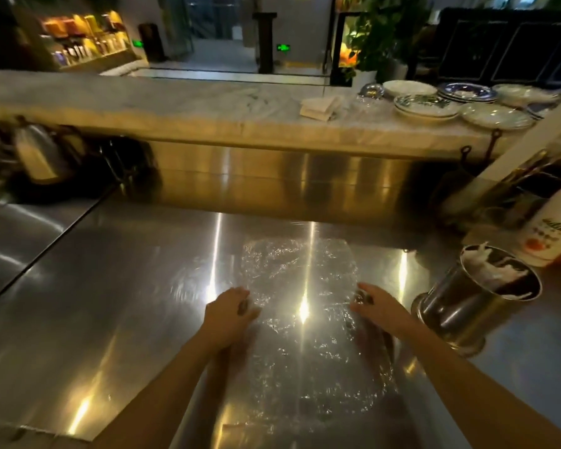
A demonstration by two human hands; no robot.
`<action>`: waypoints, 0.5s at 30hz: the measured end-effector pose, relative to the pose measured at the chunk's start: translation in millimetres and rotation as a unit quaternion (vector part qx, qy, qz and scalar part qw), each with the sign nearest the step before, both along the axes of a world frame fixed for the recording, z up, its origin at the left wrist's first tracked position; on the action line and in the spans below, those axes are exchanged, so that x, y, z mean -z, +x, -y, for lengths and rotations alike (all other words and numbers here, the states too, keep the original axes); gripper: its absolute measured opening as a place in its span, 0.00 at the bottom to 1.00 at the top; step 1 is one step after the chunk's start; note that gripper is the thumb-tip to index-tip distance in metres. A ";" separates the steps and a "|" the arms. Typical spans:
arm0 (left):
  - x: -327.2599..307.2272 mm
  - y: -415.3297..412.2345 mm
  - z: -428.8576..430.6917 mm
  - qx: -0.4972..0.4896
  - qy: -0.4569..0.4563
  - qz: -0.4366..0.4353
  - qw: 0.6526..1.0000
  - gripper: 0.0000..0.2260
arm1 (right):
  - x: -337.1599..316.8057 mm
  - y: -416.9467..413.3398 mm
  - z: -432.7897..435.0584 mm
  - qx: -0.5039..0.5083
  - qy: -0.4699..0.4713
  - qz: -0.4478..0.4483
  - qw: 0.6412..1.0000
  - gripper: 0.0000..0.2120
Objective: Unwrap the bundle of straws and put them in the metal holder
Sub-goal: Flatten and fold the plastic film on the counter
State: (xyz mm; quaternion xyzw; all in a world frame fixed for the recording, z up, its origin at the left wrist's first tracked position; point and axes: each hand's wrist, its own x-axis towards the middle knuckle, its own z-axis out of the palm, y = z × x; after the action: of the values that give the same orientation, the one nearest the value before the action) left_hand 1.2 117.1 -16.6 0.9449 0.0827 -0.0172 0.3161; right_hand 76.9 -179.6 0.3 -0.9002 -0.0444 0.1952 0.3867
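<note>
Clear wrap (300,286) flat on counter, left hand (229,314) and right hand (371,306) pinching dark bundle ends across its near half; metal holder (476,303) just right, right hand nearer.

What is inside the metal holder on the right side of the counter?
Inside the metal holder are dark straws with white wrapped ones among them. Only their top ends show; the holder's wall hides the rest and the bottom.
</note>
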 end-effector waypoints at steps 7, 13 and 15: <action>24.0 -1.1 3.8 0.054 0.155 0.004 0.986 0.27 | 25.2 -7.4 7.9 -0.078 -0.245 0.090 0.962 0.31; -1.1 16.6 15.3 0.034 0.197 0.003 0.980 0.20 | -13.8 10.5 19.3 -0.123 -0.227 0.028 0.966 0.19; -23.6 29.4 27.7 0.073 0.172 0.027 0.982 0.18 | -38.2 12.9 21.1 -0.137 -0.196 0.019 0.971 0.24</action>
State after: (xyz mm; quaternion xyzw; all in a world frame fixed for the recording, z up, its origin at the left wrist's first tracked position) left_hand 30.6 89.4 7.0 0.9889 0.0071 -0.0004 0.1485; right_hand 89.8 -200.7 38.6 -0.9473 -0.1359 0.2344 0.1712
